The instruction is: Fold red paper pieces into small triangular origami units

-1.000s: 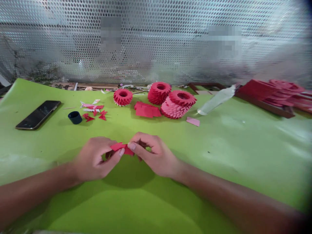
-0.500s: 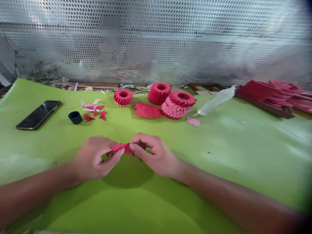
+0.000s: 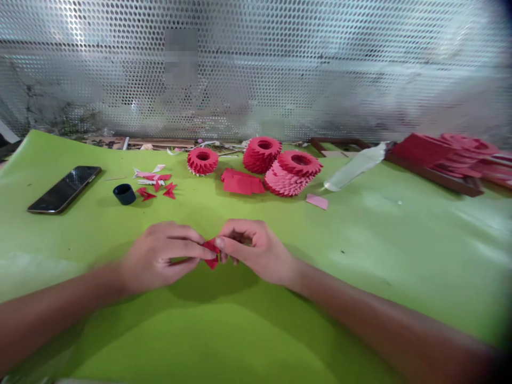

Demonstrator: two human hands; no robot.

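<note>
Between my two hands is a small red piece of folded paper (image 3: 212, 261), partly covered by fingers. My left hand (image 3: 164, 256) pinches it from the left, with fingers laid over its front. The thumb and forefinger of my right hand (image 3: 252, 248) grip its upper right edge. Beyond the hands lie a stack of red paper slips (image 3: 242, 183) and several small folded red and white paper pieces (image 3: 154, 178). Farther back stand a small red paper ring (image 3: 202, 161), a taller red ring (image 3: 262, 154) and a pink-and-red one (image 3: 292, 173).
A phone (image 3: 66, 189) and a dark round cap (image 3: 124, 194) lie on the left of the green table cover (image 3: 224, 341). Right of the rings are a pink paper slip (image 3: 317, 201), a translucent bottle (image 3: 354, 168) and a brown tray (image 3: 436, 170) of red paper pieces. Perforated metal sheeting stands behind.
The red paper has turned from lying lengthwise to a pointed shape between my fingers. My left fingers have moved right and over it; my right hand has shifted slightly right.
</note>
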